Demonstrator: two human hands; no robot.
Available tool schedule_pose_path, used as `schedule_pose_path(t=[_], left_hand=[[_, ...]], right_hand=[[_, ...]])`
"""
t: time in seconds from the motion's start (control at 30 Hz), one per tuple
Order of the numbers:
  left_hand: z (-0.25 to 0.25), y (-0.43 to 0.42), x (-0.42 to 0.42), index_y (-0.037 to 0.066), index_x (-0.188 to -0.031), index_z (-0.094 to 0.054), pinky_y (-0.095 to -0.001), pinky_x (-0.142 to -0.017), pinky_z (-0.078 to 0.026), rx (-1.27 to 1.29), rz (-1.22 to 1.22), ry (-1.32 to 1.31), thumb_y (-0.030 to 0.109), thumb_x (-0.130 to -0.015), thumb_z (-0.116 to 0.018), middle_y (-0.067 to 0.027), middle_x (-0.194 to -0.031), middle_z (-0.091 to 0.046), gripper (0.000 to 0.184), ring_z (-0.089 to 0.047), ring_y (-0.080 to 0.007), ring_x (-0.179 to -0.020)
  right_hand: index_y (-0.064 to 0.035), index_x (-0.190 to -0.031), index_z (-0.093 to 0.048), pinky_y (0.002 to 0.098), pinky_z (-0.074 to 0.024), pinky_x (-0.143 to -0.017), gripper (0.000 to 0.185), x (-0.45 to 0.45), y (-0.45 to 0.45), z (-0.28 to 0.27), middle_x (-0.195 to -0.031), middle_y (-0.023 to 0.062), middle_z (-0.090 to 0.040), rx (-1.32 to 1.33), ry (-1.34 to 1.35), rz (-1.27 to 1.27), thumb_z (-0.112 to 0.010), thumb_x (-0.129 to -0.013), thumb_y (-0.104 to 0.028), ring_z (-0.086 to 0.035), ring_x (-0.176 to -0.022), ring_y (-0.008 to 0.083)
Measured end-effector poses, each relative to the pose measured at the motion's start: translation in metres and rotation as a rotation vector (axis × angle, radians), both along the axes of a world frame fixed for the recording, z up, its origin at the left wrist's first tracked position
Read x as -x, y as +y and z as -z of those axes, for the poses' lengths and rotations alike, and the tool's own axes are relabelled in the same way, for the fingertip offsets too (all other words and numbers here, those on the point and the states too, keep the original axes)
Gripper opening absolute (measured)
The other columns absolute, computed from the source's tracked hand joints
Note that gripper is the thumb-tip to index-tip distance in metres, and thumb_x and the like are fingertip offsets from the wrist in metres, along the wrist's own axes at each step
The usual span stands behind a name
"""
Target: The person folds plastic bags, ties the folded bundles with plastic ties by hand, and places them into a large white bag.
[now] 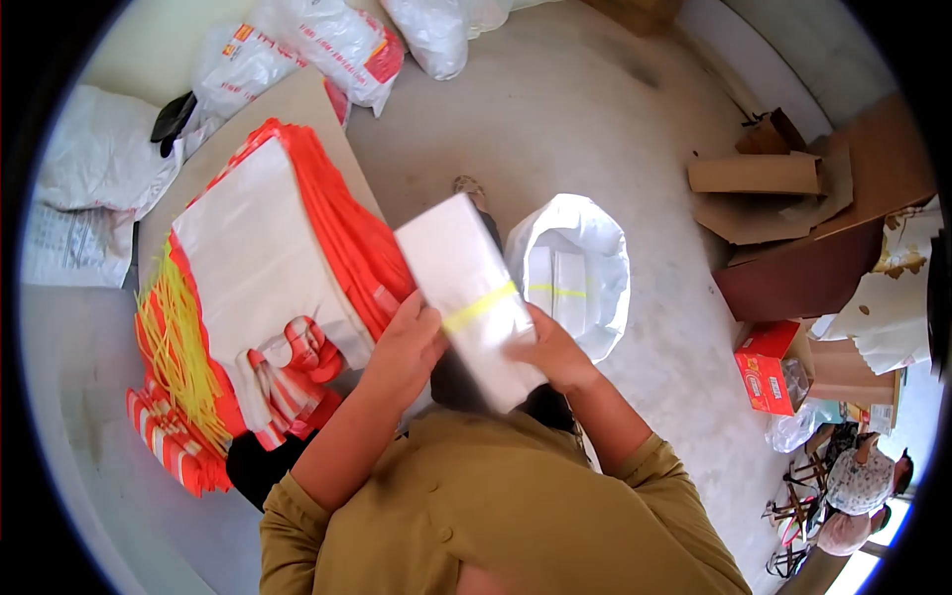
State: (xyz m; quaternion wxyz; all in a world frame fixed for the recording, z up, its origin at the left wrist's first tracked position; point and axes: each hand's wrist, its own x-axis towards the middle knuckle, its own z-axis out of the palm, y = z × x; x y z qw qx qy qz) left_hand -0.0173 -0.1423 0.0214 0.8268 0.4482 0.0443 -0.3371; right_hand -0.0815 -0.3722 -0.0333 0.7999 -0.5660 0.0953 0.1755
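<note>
A flat, oblong white bundle (pixel 462 260) with a yellow band (pixel 481 305) round its middle is tilted in front of my body. My left hand (pixel 412 332) grips its left edge near the band. On the opposite edge, my right hand (pixel 553 349) holds it with the thumb across the white face. Just beyond my right hand stands an open white sack (pixel 610 297), with similar banded white bundles (pixel 557 276) inside. To the left, a white sheet stack (pixel 263 238) lies over red-orange material (pixel 342 233). Yellow strips (pixel 178 347) hang beside it.
Filled white plastic bags (pixel 337 45) line the back left. Red-and-white striped material (pixel 288 392) lies on the near stack end. Opened cardboard (pixel 759 177) and a red box (pixel 766 369) are at right. Other people (pixel 861 481) sit at the far lower right.
</note>
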Motion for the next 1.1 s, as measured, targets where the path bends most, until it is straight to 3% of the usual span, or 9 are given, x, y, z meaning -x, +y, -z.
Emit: schedule_pose_path(t=[0.1, 0.23, 0.43, 0.47, 0.57, 0.73, 0.83, 0.93, 1.1], left_hand=[[0.023, 0.002, 0.004, 0.008, -0.157, -0.037, -0.0372, -0.112, -0.043, -0.082, 0.021, 0.125, 0.021, -0.11, -0.049, -0.0122, -0.154, -0.05, 0.05, -0.051, -0.0253, -0.139], [0.06, -0.007, 0.018, 0.007, -0.15, -0.046, -0.0332, -0.103, -0.051, -0.201, 0.139, 0.165, 0.02, -0.11, -0.05, -0.0128, -0.149, -0.055, 0.042, -0.059, -0.0244, -0.132], [0.063, -0.02, 0.007, 0.007, -0.128, -0.061, -0.0346, -0.091, -0.057, -0.381, 0.054, 0.247, 0.016, -0.109, -0.052, -0.0119, -0.126, -0.07, 0.023, -0.07, -0.0234, -0.111], [0.063, -0.021, 0.006, 0.007, -0.126, -0.062, -0.0349, -0.089, -0.058, -0.418, 0.056, 0.236, 0.016, -0.109, -0.052, -0.0119, -0.124, -0.072, 0.021, -0.071, -0.0234, -0.108], [0.063, -0.024, 0.004, 0.007, -0.124, -0.062, -0.035, -0.087, -0.058, -0.48, 0.065, 0.24, 0.016, -0.109, -0.052, -0.0125, -0.122, -0.072, 0.02, -0.072, -0.0236, -0.106], [0.069, -0.022, 0.002, 0.004, -0.119, -0.065, -0.0336, -0.083, -0.059, -0.479, 0.073, 0.268, 0.016, -0.108, -0.053, -0.0147, -0.116, -0.074, 0.02, -0.075, -0.0255, -0.1], [0.072, -0.024, -0.003, 0.002, -0.118, -0.066, -0.0336, -0.082, -0.06, -0.468, 0.115, 0.266, 0.014, -0.107, -0.054, -0.0166, -0.114, -0.075, 0.02, -0.076, -0.0267, -0.098], [0.07, -0.027, -0.007, 0.003, -0.115, -0.067, -0.0357, -0.08, -0.061, -0.463, 0.15, 0.277, 0.013, -0.106, -0.055, -0.0159, -0.109, -0.077, 0.018, -0.077, -0.0273, -0.093], [0.07, -0.033, -0.012, 0.002, -0.113, -0.068, -0.038, -0.076, -0.061, -0.461, 0.181, 0.307, 0.011, -0.104, -0.056, -0.0178, -0.104, -0.077, 0.017, -0.077, -0.0304, -0.088]], right_hand=[[0.0003, -0.148, -0.046, 0.0362, -0.0547, -0.096, 0.07, 0.011, -0.048, 0.031, -0.126, 0.0096, -0.065, -0.036, 0.067, 0.157, -0.075, -0.084, -0.006, -0.064, -0.111, 0.0187], [0.0002, -0.145, -0.049, 0.0397, -0.0564, -0.096, 0.067, 0.038, -0.12, 0.094, -0.129, 0.0111, -0.066, -0.048, 0.208, 0.283, -0.077, -0.084, -0.005, -0.066, -0.112, 0.0243], [0.0, -0.143, -0.052, 0.0396, -0.0575, -0.093, 0.065, 0.052, -0.164, 0.221, -0.126, 0.0124, -0.067, 0.087, 0.401, 0.306, -0.075, -0.081, -0.003, -0.067, -0.11, 0.0261], [0.0001, -0.141, -0.054, 0.0387, -0.0579, -0.088, 0.063, 0.045, -0.165, 0.241, -0.119, 0.0116, -0.069, 0.117, 0.404, 0.307, -0.073, -0.082, -0.004, -0.068, -0.103, 0.0255], [0.0001, -0.139, -0.054, 0.0405, -0.0559, -0.1, 0.058, 0.012, -0.166, 0.285, -0.126, 0.0125, -0.068, 0.18, 0.395, 0.352, -0.068, -0.083, 0.006, -0.068, -0.113, 0.0278], [0.0016, -0.14, -0.051, 0.0394, -0.0565, -0.098, 0.06, -0.046, -0.153, 0.269, -0.125, 0.0122, -0.067, 0.081, 0.263, 0.441, -0.07, -0.083, 0.003, -0.067, -0.112, 0.0262], [0.0013, -0.139, -0.055, 0.0341, -0.0567, -0.083, 0.056, -0.047, -0.135, 0.302, -0.115, 0.0093, -0.068, -0.067, 0.311, 0.541, -0.07, -0.085, -0.002, -0.067, -0.098, 0.0205], [0.0016, -0.142, -0.053, 0.037, -0.0562, -0.087, 0.06, -0.022, -0.126, 0.386, -0.118, 0.0118, -0.069, 0.159, 0.408, 0.45, -0.072, -0.085, -0.004, -0.067, -0.104, 0.0235], [0.0015, -0.143, -0.053, 0.0374, -0.0546, -0.091, 0.065, -0.016, -0.119, 0.397, -0.122, 0.014, -0.069, 0.321, 0.445, 0.438, -0.076, -0.083, -0.007, -0.066, -0.11, 0.0243]])
